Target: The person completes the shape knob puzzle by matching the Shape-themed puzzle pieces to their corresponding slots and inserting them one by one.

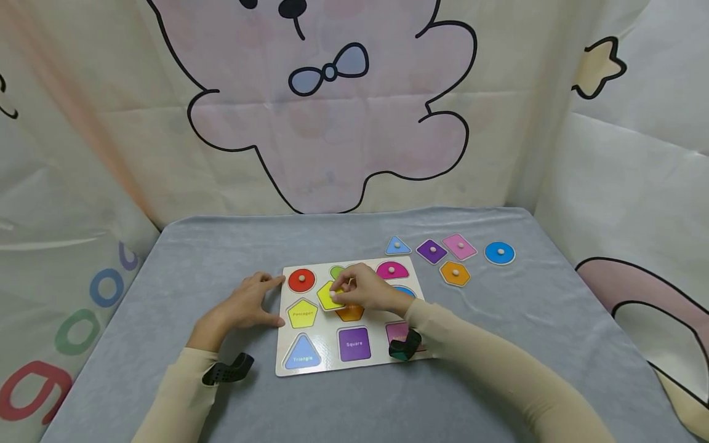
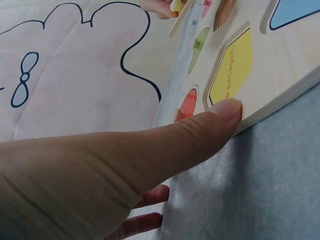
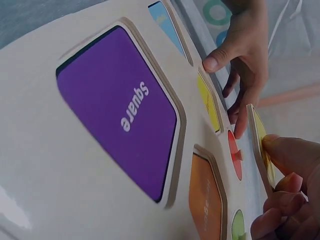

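Note:
My right hand (image 1: 373, 290) pinches a yellow pentagon puzzle piece (image 1: 325, 298) by its small knob. The piece is held above a wooden shape puzzle board (image 1: 327, 355), to the right of the yellow recess printed "Pentagon" (image 1: 302, 315). In the right wrist view, the piece (image 3: 258, 145) is seen edge-on, apart from the board. My left hand (image 1: 246, 304) touches the board's left edge with thumb and finger spread apart; its thumb (image 2: 225, 110) lies at the rim beside the yellow recess. The red circle (image 1: 301, 280), green piece (image 1: 336, 271) and magenta semicircle (image 1: 392, 270) sit in the board.
Right of and behind the board lie loose knobbed pieces: a blue triangle (image 1: 397, 246), purple diamond (image 1: 431, 251), pink piece (image 1: 460, 246), orange hexagon (image 1: 455, 274) and blue circle (image 1: 500, 253). A grey cloth (image 1: 388, 406) covers the table. Printed curtains (image 1: 332, 135) surround it.

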